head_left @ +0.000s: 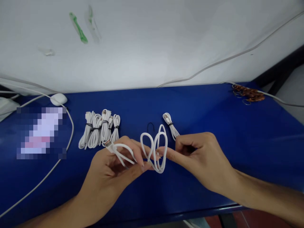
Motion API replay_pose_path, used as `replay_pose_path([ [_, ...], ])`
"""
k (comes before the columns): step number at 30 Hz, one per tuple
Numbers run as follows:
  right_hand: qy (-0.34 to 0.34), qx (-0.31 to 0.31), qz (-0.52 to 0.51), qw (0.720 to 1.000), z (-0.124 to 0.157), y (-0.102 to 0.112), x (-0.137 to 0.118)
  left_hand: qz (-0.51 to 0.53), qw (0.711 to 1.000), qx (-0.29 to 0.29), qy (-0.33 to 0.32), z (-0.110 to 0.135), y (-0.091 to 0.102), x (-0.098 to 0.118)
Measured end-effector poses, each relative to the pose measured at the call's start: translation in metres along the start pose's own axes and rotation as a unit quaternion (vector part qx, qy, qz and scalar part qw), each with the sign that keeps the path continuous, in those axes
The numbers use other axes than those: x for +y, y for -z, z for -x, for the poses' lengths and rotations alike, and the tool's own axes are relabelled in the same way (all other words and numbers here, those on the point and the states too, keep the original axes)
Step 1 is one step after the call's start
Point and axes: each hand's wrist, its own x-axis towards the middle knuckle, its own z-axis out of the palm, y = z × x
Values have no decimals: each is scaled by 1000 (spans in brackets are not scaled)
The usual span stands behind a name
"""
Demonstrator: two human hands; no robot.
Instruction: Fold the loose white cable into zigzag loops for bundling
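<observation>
My left hand (118,171) pinches the middle of a white USB cable (163,158) that is folded into loops. One metal-tipped plug (109,145) of this cable sticks out on the left, over the back of the hand. Loose loops stand out on the right of the fingers. My right hand (201,161) is closed, its fingers curled and its extended digit pressed against the loops. Behind the loops, a bent black twist tie (150,126) lies on the blue table (201,110). Near the right hand is a tied white cable bundle (171,125), partly covered by it.
Several tied white cable bundles (95,131) lie together at left. Farther left are a blurred-out flat object (42,133), a white rounded device (58,99) and a long white cord (71,126). Brown beaded items with rings (249,94) lie at the back right. A white wall (142,47) closes the rear.
</observation>
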Motion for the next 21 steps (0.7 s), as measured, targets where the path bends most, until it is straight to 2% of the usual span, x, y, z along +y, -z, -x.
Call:
replay_pose_path([
  [3,-62,-109,-42,991,-1,2,2,-8,1000,-4,-10,-1,0,0],
  [5,-118,-183,-91,972,-3,3,3,-6,1000,-4,-12,0,1,-1],
  [8,-180,-299,-210,913,-6,1,3,11,1000,-9,-6,3,1,-3],
  [11,-180,-377,-325,849,-8,-4,5,21,1000,-16,2,6,0,-4],
  [12,-179,-377,-356,836,-9,-5,6,20,1000,-14,2,7,-1,-3],
  [14,-195,-341,-401,828,-10,-7,7,12,1000,-6,0,7,-2,-2],
  [18,-238,-214,-432,843,-10,-9,7,1,1000,1,-8,6,-3,-2],
  [21,-229,-179,-452,843,-9,-11,7,5,1000,-17,-2,4,-1,-3],
])
